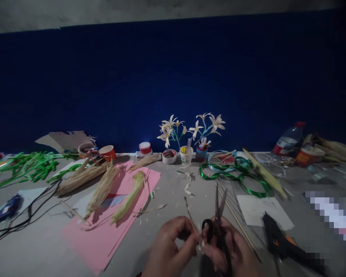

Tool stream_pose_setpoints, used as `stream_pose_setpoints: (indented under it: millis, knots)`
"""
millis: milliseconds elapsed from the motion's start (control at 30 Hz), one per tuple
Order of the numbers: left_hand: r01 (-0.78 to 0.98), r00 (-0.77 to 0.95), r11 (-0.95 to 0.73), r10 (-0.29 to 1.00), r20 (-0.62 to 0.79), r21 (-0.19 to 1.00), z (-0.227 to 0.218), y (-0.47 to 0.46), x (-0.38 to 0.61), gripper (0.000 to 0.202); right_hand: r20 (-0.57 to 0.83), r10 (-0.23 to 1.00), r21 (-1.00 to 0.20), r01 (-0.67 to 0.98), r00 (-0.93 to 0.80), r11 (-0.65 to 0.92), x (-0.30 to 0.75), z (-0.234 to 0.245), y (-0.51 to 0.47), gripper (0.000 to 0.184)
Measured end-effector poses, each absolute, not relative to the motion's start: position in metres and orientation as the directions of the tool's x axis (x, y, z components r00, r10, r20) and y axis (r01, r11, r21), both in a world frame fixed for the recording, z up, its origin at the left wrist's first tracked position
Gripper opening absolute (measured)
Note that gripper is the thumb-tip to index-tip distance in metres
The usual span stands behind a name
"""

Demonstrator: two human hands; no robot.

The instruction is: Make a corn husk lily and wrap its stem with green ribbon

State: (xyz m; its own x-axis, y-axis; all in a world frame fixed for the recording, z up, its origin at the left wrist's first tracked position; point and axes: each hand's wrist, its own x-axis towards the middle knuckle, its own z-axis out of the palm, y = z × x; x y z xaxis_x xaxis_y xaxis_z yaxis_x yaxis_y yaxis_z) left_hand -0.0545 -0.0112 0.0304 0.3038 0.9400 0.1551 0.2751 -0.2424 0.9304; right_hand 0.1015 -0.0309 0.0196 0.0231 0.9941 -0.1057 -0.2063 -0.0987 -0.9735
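My left hand (175, 243) is closed in a pinch on a thin tan strip (190, 216), which looks like dried corn husk and points up and away. Black-handled scissors (218, 209) are in my right hand (236, 246), blades upward and a little apart. Both hands are close together over the grey table (161, 192). The fingertips of my right hand are near the strip's lower end; whether they touch it I cannot tell. Small pale scraps (187, 188) lie beyond the hands.
Pink paper (86, 242) with corn husks (102, 188) lies left. Husk-like flowers (170, 127) stand in a white cup (187, 156) at the back. Green ribbon (252, 186), thin sticks (242, 227), and a black glue gun (279, 238) are at right. A bottle (290, 138) stands farther back.
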Motion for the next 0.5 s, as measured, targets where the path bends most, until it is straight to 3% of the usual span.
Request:
stream_pose_setpoints:
  millis: [133,300,433,500]
  knots:
    - [0.116,0.34,-0.076,0.94,0.032,0.99,0.025,-0.012,-0.052,0.024,-0.13,0.989,-0.974,-0.198,0.066,-0.115,0.099,0.017,-0.029,0.048]
    - [-0.167,0.353,0.07,0.936,-0.006,0.984,0.018,-0.014,-0.05,0.032,-0.134,0.984,-0.972,-0.208,0.116,-0.108,0.092,0.005,-0.031,0.035]
    - [-0.149,0.317,0.035,0.948,0.014,0.988,0.014,-0.017,-0.048,0.031,-0.111,0.979,-0.972,-0.223,0.171,-0.072,0.093,0.002,-0.031,0.033]
    - [-0.081,0.283,-0.019,0.958,0.041,0.997,0.015,-0.017,-0.049,0.03,-0.163,0.979,-0.96,-0.249,0.121,-0.129,0.096,-0.001,-0.036,0.037]
